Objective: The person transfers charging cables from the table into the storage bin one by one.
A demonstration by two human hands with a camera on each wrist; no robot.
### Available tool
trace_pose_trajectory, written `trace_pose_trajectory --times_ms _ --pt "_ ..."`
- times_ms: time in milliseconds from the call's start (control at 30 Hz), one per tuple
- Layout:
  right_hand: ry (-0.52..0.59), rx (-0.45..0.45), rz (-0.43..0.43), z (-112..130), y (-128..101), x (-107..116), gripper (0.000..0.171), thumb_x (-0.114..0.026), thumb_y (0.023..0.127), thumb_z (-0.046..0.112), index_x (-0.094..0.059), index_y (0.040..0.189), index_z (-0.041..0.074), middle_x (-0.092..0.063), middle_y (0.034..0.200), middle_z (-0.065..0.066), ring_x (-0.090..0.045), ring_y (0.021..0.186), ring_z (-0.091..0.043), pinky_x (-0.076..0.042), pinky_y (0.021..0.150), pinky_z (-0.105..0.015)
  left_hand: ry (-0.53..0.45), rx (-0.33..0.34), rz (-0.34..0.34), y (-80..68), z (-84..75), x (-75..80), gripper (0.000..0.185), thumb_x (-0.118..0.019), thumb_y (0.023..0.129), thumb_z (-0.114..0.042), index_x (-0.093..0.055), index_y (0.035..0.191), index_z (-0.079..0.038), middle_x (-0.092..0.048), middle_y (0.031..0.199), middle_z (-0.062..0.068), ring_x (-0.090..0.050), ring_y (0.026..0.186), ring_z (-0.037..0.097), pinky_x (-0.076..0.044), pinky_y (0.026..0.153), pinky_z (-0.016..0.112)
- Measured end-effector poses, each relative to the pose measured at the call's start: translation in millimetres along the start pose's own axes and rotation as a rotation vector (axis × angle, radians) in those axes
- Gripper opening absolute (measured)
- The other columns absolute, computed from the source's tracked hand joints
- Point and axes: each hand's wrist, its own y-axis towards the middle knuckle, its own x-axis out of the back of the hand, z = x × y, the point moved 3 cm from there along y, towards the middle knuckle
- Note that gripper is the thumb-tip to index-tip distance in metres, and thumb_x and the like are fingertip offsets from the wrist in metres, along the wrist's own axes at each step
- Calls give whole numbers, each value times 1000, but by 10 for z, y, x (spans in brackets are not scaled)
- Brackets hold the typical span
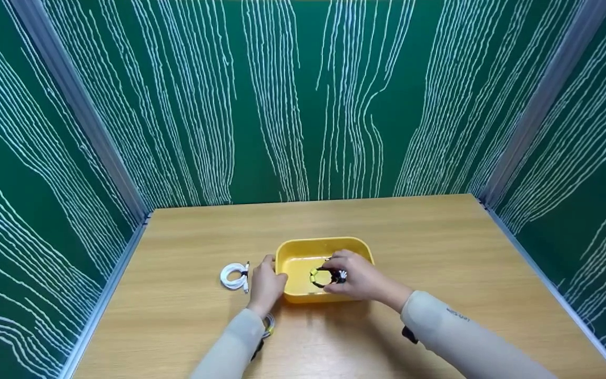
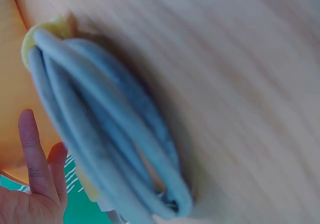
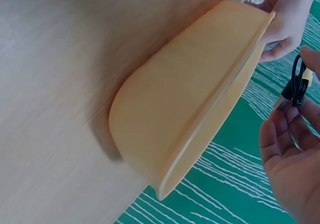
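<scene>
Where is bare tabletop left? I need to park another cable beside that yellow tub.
Bare: behind the yellow tub toward the green wall, and the table's whole right side. Crowded: left of the tub, with the left hand, white cable and grey cable.

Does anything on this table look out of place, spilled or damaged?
Nothing stands out. The yellow plastic tub sits flat on the wooden table. The right hand holds a coiled black cable over it, and the left hand rests at its left rim. A coiled white cable lies tidily beside it.
</scene>
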Motion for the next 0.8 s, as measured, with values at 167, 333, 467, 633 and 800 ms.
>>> trace_pose_trajectory --times_ms 167,333,467,633,800 --pt "-17 17 -26 -74 52 11 42 -90 90 27 -79 124 5 -79 115 -12 -64 103 -24 -58 92 -44 1 3 -11 37 69 -47 46 -73 81 -1 -68 126 1 -80 109 21 -75 94 32 -64 81 46" --pt "27 -54 -21 -114 96 26 43 -90 90 27 -79 125 6 -79 116 -13 -63 102 -22 -59 92 -44 28 -10 -26 167 316 -190 46 -75 77 -4 -69 123 -3 -82 104 12 -73 90 23 -60 76 40" --pt "37 -80 -21 -134 128 23 43 -90 90 28 -79 124 6 -80 117 -12 -65 104 -22 -59 95 -46 21 13 -7 222 414 -247 45 -74 80 -5 -69 125 -5 -81 106 11 -73 91 21 -62 78 39" --pt "47 -103 -15 -183 150 7 43 -90 90 29 -79 124 5 -80 118 -13 -64 103 -22 -58 96 -47 15 24 0 242 452 -267 45 -73 80 -5 -70 125 -6 -81 109 12 -73 92 21 -62 81 41" --pt "80 -137 2 -252 168 -26 38 -89 92 26 -79 122 5 -79 114 -12 -63 101 -24 -57 95 -45 20 23 -9 220 425 -262 45 -73 81 -6 -70 126 -6 -81 110 13 -73 93 22 -63 81 42"
